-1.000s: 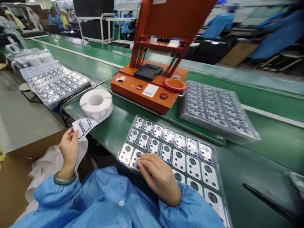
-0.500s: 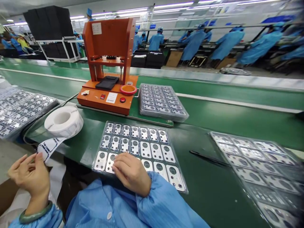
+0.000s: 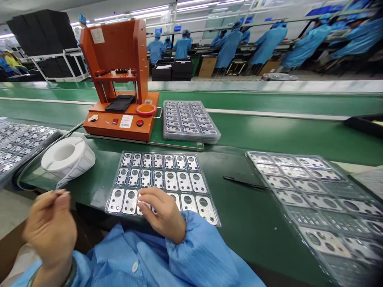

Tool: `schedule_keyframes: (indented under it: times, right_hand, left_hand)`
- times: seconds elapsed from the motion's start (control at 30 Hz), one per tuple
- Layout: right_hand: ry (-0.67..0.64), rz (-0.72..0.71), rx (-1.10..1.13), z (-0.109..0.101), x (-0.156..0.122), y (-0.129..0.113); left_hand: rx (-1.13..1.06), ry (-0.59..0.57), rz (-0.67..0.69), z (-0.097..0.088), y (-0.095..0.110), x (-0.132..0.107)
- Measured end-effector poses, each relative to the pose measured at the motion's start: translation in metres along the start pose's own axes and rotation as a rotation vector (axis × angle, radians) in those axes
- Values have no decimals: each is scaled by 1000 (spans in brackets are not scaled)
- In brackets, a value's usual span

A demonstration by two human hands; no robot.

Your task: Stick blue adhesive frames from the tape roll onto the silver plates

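Note:
A clear tray (image 3: pixel 161 157) of silver metal plates lies on the green bench in front of me. My right hand (image 3: pixel 160 211) rests on its near row, fingers curled down on a plate. My left hand (image 3: pixel 50 227) is raised at the lower left and blurred by motion. Its fingertips are pinched together near the loose end of the label strip. That strip hangs from a white label roll (image 3: pixel 67 157) on the bench's left edge. Whether the strip sits between the fingers is unclear.
An orange press (image 3: pixel 119 79) stands behind the tray, with a stack of trays (image 3: pixel 188 119) to its right. Black tweezers (image 3: pixel 245 183) lie right of my tray. More filled trays sit at far right (image 3: pixel 314 191) and far left (image 3: pixel 20 143). Workers in blue coats stand beyond the conveyor.
The view has swung up and right. My left hand rose from the strip's printed end to a blurred pinch nearer me. My right hand stayed on the tray's near row.

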State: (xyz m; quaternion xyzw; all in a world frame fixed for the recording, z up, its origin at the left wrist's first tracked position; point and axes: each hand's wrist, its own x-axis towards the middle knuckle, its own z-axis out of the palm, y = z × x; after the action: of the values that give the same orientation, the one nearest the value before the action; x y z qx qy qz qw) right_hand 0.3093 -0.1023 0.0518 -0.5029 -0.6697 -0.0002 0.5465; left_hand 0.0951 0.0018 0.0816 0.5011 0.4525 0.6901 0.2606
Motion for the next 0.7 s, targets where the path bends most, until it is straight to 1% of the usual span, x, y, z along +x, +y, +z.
schedule_keyframes:
  times: [0.03,0.1,0.13,0.17,0.2,0.23,0.27,0.37,0.43,0.53,0.7]
  right_hand:
    - [19,32,0,-4,0,0]
    - [52,91,-11,-14,-1,0]
    - [67,129,-17,-19,-1,1]
    - [80,180,-20,-25,-2,2]
    - [91,250,-14,-31,-2,4]
    - [99,337,3,-38,-3,6]
    - [103,438,35,-43,-4,8]
    - [111,742,200,-57,-5,13]
    - [114,881,320,-63,-4,15]
    - [95,983,429,-66,-2,16]
    - [67,1017,493,-64,3,13]
  left_hand:
    - [-90,-81,-107,12,4,-10]
    - [-181,-363,-395,35,12,-28]
    - [-226,-479,-522,47,16,-35]
    - [-262,-578,-623,57,18,-40]
    - [-293,-646,-694,66,20,-45]
    - [-321,-694,-737,74,22,-49]
    - [-345,-723,-756,81,23,-52]
    - [-396,-760,-760,97,24,-60]
    - [-413,-791,-770,104,25,-65]
    - [-408,-823,-792,110,25,-71]
    - [-373,-816,-817,114,22,-78]
